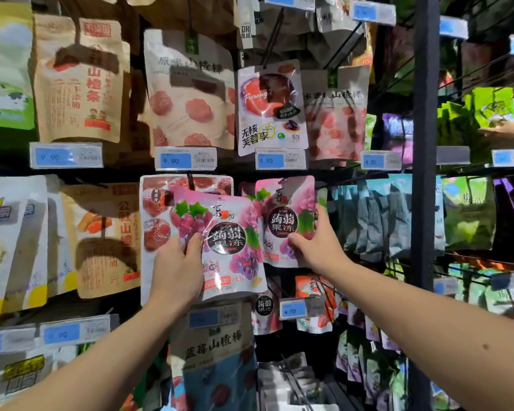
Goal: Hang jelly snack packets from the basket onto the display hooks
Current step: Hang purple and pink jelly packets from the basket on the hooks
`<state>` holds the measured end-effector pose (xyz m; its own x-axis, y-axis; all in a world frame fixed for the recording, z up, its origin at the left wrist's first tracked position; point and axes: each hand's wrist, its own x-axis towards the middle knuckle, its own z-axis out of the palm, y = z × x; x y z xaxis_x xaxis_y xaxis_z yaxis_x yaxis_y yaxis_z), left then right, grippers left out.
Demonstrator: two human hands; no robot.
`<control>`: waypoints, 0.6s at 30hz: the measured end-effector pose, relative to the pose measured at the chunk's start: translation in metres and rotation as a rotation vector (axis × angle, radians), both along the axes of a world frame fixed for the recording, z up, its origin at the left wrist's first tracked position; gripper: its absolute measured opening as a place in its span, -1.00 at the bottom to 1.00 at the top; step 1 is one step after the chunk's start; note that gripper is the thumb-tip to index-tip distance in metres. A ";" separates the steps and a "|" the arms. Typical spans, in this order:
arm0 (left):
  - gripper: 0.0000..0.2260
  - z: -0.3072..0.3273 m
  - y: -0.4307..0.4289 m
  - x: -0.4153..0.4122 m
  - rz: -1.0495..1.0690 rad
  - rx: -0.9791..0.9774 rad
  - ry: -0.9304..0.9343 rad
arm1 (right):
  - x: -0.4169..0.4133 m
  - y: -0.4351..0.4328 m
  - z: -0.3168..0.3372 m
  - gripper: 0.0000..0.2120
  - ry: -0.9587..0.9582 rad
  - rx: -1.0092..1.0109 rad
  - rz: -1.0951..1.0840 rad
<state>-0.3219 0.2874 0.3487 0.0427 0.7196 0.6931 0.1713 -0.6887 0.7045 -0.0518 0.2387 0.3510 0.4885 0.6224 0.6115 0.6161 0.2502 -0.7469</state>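
Left hand (177, 272), right hand (319, 247) around packets (230, 232)

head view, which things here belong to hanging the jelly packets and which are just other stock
In the job: left hand gripping a pink jelly packet; right hand holding a second jelly packet.
Just there: plum packet, hawthorn bag, price tags, black post.

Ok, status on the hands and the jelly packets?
Left hand grips tilted grape jelly packet, not hooked. Right hand holds second packet at the rack. Hawthorn bag behind.
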 end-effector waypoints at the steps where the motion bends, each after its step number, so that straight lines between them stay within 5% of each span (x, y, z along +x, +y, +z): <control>1: -0.55 -0.001 0.003 0.002 -0.007 0.005 0.003 | 0.001 0.003 -0.003 -0.06 -0.005 0.026 0.001; 4: -0.52 -0.002 0.009 0.009 -0.013 0.022 0.015 | 0.006 0.013 -0.008 0.10 -0.057 0.099 -0.034; 18: -0.54 0.000 0.027 0.030 -0.010 0.042 0.038 | 0.031 0.105 0.013 -0.05 -0.061 -0.140 -0.212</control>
